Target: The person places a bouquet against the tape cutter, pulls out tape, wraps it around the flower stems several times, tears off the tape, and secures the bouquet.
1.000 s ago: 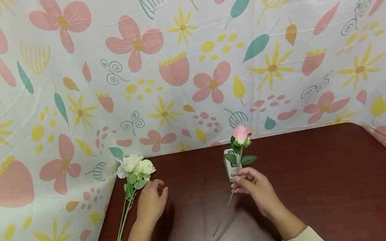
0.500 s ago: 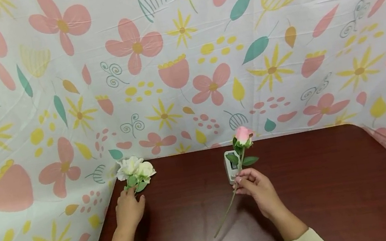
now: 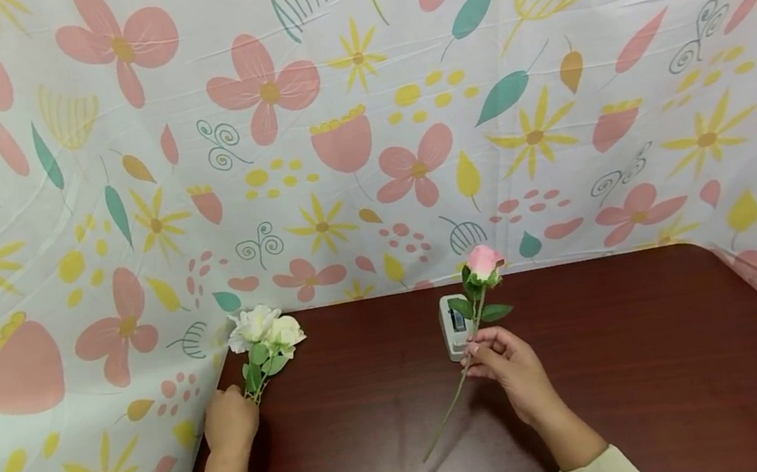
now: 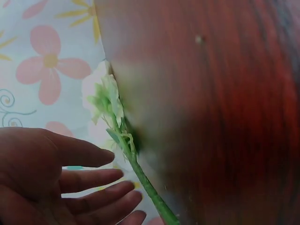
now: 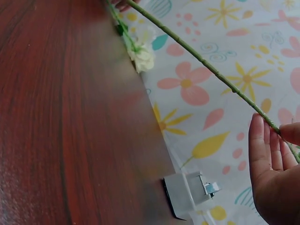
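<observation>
In the head view my left hand (image 3: 231, 420) is at the stems of the white flowers (image 3: 266, 332), which lie at the table's left edge. The left wrist view shows the thumb and fingers of that left hand (image 4: 61, 183) spread and nearly straight, beside a green flower stem (image 4: 149, 188). Between thumb and forefinger of my right hand (image 3: 514, 367), the stem of a pink rose (image 3: 483, 262) is pinched. The rose is tilted, bloom up and away, its stem end pointing down to the left. In the right wrist view the rose stem (image 5: 201, 58) crosses above the table.
A small light-grey box (image 3: 455, 331) with a dark window stands near the table's back edge, just behind the rose stem. The dark red-brown wooden table (image 3: 665, 356) meets a flower-printed cloth (image 3: 360, 214) at the back and left.
My left hand has moved left, first over the white flowers' leaves and then down and nearer to their stems. The right hand, still holding the rose, has shifted slightly right.
</observation>
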Demonstrator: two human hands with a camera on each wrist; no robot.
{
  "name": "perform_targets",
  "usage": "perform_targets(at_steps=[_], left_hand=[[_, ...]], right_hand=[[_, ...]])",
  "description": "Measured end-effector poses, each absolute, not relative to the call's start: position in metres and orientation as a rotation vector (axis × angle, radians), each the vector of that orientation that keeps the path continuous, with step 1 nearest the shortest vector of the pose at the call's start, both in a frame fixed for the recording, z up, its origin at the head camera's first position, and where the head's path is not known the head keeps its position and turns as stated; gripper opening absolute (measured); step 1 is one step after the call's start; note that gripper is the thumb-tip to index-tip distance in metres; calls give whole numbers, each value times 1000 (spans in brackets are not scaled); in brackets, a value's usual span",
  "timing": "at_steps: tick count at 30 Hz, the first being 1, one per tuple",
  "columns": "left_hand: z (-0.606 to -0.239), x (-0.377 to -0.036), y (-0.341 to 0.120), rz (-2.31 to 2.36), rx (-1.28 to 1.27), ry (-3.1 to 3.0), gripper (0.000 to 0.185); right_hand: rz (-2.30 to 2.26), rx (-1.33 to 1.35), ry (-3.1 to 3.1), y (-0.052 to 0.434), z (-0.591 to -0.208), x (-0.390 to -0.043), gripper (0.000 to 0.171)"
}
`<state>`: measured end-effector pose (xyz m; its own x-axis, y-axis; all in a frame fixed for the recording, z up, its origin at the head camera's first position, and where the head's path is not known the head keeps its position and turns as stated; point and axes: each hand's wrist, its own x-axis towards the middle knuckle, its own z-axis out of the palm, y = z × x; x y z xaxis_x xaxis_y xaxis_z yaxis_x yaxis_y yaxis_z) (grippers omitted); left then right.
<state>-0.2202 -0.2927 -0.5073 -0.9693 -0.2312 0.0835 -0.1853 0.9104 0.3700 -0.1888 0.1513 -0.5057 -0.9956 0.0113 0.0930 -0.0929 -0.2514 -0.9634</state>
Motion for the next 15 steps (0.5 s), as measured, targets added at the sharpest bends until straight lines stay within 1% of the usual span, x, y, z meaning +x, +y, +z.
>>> perform_targets(at_steps=[5,15], left_hand=[[-509,-219,-298,-512,273,-2978,17],[-516,-222,-303,-549,259,-2971,23]], right_hand=[[2438,114,-1871,153,-506,-189,30],[2449,87,-1889,154,-507,-188,28]])
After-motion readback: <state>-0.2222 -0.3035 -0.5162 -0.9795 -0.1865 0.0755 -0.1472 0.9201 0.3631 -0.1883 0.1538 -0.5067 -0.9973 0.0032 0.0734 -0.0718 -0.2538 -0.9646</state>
